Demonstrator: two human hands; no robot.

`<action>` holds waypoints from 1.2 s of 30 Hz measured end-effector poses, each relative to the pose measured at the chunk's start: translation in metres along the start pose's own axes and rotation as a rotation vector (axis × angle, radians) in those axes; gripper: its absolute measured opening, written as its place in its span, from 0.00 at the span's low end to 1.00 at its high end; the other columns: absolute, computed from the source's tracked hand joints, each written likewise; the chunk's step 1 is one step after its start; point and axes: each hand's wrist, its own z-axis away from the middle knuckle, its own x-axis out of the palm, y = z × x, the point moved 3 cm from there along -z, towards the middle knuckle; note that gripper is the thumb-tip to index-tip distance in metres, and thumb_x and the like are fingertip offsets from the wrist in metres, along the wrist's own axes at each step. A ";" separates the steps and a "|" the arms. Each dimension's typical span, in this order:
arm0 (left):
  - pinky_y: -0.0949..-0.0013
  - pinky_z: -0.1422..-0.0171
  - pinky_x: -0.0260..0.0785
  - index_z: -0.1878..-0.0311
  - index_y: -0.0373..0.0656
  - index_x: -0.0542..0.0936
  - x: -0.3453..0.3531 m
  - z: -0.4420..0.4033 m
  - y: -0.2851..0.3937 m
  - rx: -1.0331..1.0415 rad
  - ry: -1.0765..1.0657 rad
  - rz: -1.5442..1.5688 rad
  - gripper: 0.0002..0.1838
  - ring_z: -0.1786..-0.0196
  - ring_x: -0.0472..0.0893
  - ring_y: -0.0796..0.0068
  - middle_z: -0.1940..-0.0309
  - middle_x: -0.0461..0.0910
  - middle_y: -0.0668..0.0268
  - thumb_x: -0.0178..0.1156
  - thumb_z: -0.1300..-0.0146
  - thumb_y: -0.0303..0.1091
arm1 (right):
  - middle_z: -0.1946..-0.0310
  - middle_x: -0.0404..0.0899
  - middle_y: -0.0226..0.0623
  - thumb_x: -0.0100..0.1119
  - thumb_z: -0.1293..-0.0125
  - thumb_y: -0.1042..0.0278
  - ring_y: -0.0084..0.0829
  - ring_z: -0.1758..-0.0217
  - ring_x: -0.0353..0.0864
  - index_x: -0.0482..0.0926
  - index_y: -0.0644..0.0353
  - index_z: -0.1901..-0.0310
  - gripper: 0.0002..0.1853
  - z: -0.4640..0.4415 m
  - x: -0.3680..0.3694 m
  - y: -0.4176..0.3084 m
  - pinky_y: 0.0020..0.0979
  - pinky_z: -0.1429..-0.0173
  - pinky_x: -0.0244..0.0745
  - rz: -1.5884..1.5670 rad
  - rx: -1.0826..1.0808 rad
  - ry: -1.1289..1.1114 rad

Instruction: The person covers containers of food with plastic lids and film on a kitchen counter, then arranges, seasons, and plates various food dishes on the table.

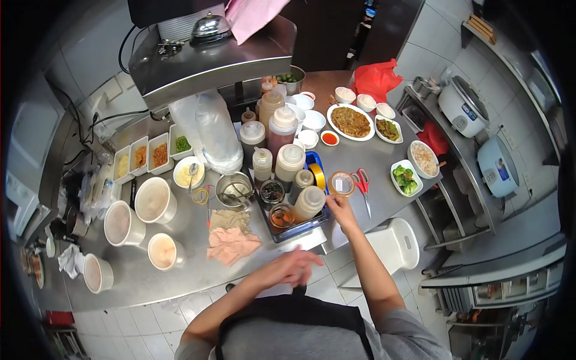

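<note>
Scissors [360,181] are pointing blades-first toward me; I'm holding my left hand [295,267] loosely open, my right hand [340,210] beside the tray [298,231], its grip unclear; the tub [342,183] is showing an unreadable label.

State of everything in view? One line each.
Left hand, loosely open, blurred
Right hand, at tray, grip unclear
Scissors, closed
White cooker, lid shut
Blue cooker, lid shut
Squeeze bottles, upright
Steel pot, uncovered
Broccoli dish, filled
Sauce dish, filled
Peach cloth, crumpled
Red bag, crumpled
Stool, upright

A service bell [210,27] sits on the steel shelf [261,45] — a pink cloth [253,19] beside it.
</note>
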 end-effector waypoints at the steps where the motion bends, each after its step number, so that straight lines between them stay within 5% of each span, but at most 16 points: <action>1: 0.81 0.77 0.56 0.44 0.40 0.71 0.002 -0.036 -0.022 -0.019 0.006 0.043 0.35 0.81 0.66 0.83 0.75 0.73 0.66 0.27 0.30 0.61 | 0.78 0.78 0.35 0.61 0.39 0.63 0.22 0.74 0.73 0.82 0.68 0.72 0.14 -0.006 0.002 0.003 0.25 0.64 0.68 0.017 0.028 0.017; 3: 0.78 0.69 0.62 0.44 0.41 0.71 -0.002 -0.091 -0.060 0.027 0.108 0.173 0.32 0.74 0.69 0.81 0.70 0.74 0.66 0.30 0.29 0.59 | 0.72 0.77 0.33 0.64 0.42 0.68 0.22 0.68 0.73 0.83 0.65 0.72 0.08 -0.002 -0.002 -0.010 0.24 0.61 0.66 -0.300 0.147 0.012; 8: 0.66 0.42 0.63 0.44 0.43 0.72 -0.019 -0.162 -0.092 0.298 0.599 0.478 0.24 0.48 0.73 0.74 0.53 0.76 0.67 0.46 0.30 0.52 | 0.65 0.66 0.28 0.64 0.43 0.74 0.22 0.57 0.65 0.81 0.67 0.72 0.05 0.102 -0.060 -0.050 0.24 0.51 0.59 -0.321 0.097 -0.123; 12: 0.60 0.33 0.57 0.47 0.44 0.73 -0.027 -0.182 -0.090 0.433 0.728 0.607 0.21 0.36 0.68 0.72 0.44 0.73 0.65 0.60 0.37 0.47 | 0.68 0.63 0.26 0.69 0.47 0.73 0.22 0.63 0.63 0.80 0.65 0.77 0.07 0.178 -0.076 -0.023 0.23 0.59 0.58 -0.465 0.333 -0.082; 17: 0.68 0.46 0.70 0.54 0.43 0.76 -0.046 -0.200 -0.116 0.520 0.883 0.599 0.17 0.50 0.77 0.77 0.54 0.79 0.66 0.62 0.39 0.44 | 0.68 0.65 0.27 0.70 0.49 0.74 0.24 0.61 0.65 0.82 0.64 0.75 0.05 0.176 -0.075 0.027 0.23 0.54 0.59 -0.349 0.336 -0.152; 23: 0.74 0.59 0.71 0.63 0.44 0.78 -0.051 -0.216 -0.120 0.339 1.086 0.464 0.06 0.63 0.79 0.81 0.68 0.81 0.70 0.62 0.39 0.34 | 0.69 0.69 0.29 0.70 0.51 0.77 0.24 0.62 0.67 0.83 0.64 0.75 0.04 0.167 -0.083 0.064 0.24 0.52 0.61 -0.204 0.322 -0.207; 24: 0.74 0.62 0.70 0.65 0.45 0.79 -0.053 -0.216 -0.118 0.455 1.009 0.479 0.06 0.63 0.79 0.82 0.68 0.81 0.71 0.62 0.39 0.36 | 0.70 0.69 0.29 0.70 0.51 0.77 0.24 0.63 0.67 0.83 0.64 0.74 0.04 0.167 -0.086 0.074 0.24 0.52 0.61 -0.184 0.331 -0.212; 27: 0.72 0.57 0.71 0.61 0.42 0.80 -0.036 -0.189 -0.110 0.156 0.826 0.287 0.10 0.58 0.78 0.82 0.65 0.81 0.69 0.59 0.37 0.39 | 0.70 0.73 0.30 0.68 0.47 0.76 0.23 0.63 0.70 0.83 0.65 0.73 0.03 0.173 -0.076 0.092 0.24 0.53 0.63 -0.199 0.417 -0.294; 30: 0.71 0.51 0.71 0.58 0.40 0.79 -0.015 -0.115 -0.082 0.383 0.591 0.022 0.10 0.53 0.77 0.81 0.59 0.80 0.68 0.59 0.37 0.36 | 0.68 0.77 0.33 0.61 0.38 0.69 0.25 0.60 0.73 0.82 0.66 0.71 0.09 0.180 -0.042 0.068 0.26 0.53 0.66 -0.160 0.431 -0.527; 32: 0.71 0.47 0.70 0.57 0.41 0.79 -0.016 -0.036 -0.059 0.445 0.715 0.022 0.08 0.51 0.76 0.80 0.55 0.77 0.67 0.61 0.38 0.30 | 0.69 0.78 0.34 0.53 0.32 0.63 0.27 0.60 0.74 0.81 0.66 0.69 0.15 0.177 0.004 0.025 0.27 0.52 0.67 -0.336 0.404 -0.681; 35: 0.76 0.52 0.69 0.62 0.43 0.77 -0.046 0.091 -0.051 0.853 1.146 0.229 0.05 0.58 0.75 0.82 0.62 0.76 0.70 0.61 0.41 0.24 | 0.72 0.77 0.35 0.38 0.26 0.52 0.27 0.61 0.74 0.79 0.65 0.67 0.26 0.158 0.112 -0.036 0.29 0.52 0.68 -0.573 0.230 -0.891; 36: 0.78 0.56 0.68 0.63 0.43 0.76 -0.054 0.133 -0.044 0.968 1.315 0.305 0.04 0.61 0.74 0.85 0.65 0.76 0.72 0.59 0.40 0.24 | 0.76 0.75 0.34 0.34 0.25 0.51 0.25 0.63 0.74 0.77 0.63 0.72 0.28 0.147 0.156 -0.070 0.28 0.54 0.67 -0.380 0.158 -0.905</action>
